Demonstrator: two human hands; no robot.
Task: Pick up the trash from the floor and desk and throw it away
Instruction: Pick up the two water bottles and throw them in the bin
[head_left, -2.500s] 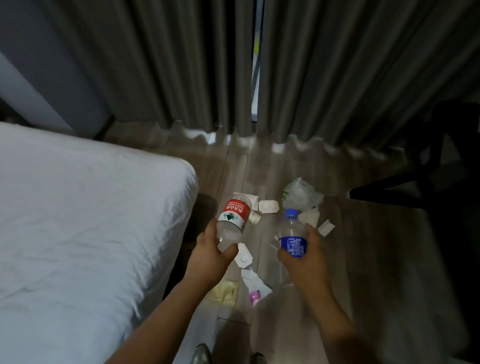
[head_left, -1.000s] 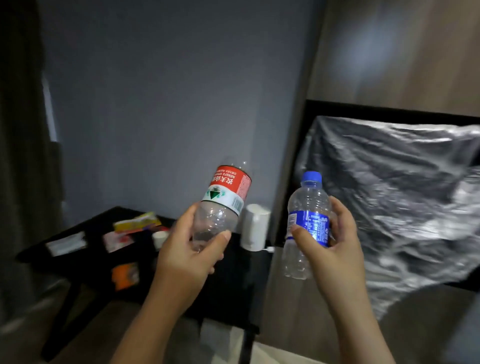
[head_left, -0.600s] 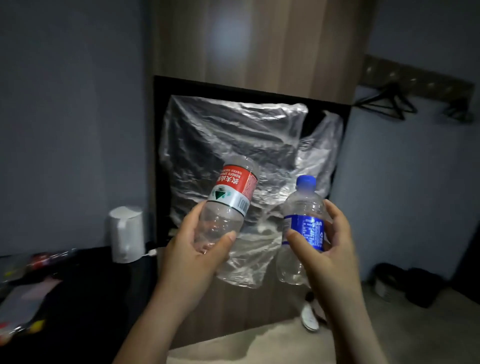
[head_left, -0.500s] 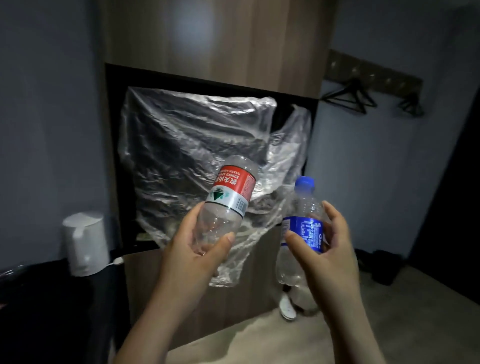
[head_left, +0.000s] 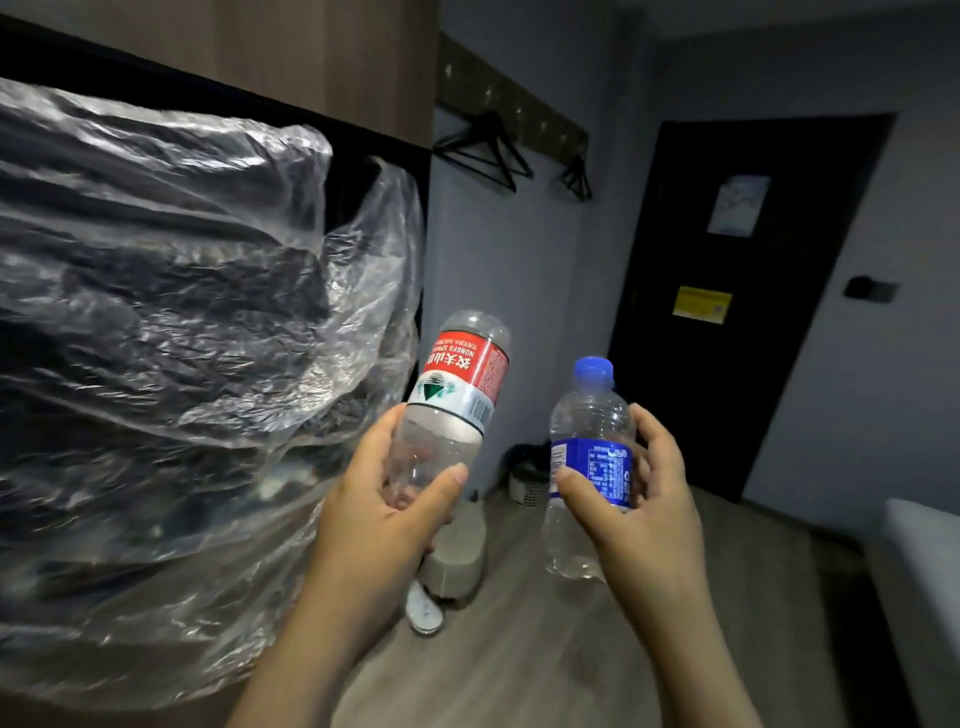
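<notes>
My left hand (head_left: 379, 514) grips a clear plastic bottle with a red label (head_left: 457, 384), held upside down and tilted right; its neck is hidden in my palm. A smaller clear bottle with a blue cap and blue label (head_left: 592, 457) stands upright in my right hand (head_left: 639, 525), fingers curled round its middle. Both bottles hang at chest height, a short gap between them. A large clear plastic bag (head_left: 182, 332) hangs open over a dark recess to the left of the red-label bottle.
Wood floor (head_left: 545, 665) runs ahead to a dark door (head_left: 737, 291) at the back right. A small bin with a dark liner (head_left: 524, 473) stands by the far wall. Slippers (head_left: 452, 571) lie on the floor below my left hand. Hangers (head_left: 483, 150) hang on wall hooks. A white bed corner (head_left: 924, 551) shows at right.
The view has swung from the littered floor by the curtain, past the desk, to the plastic bag and door. Both hands keep the same hold on their bottles.
</notes>
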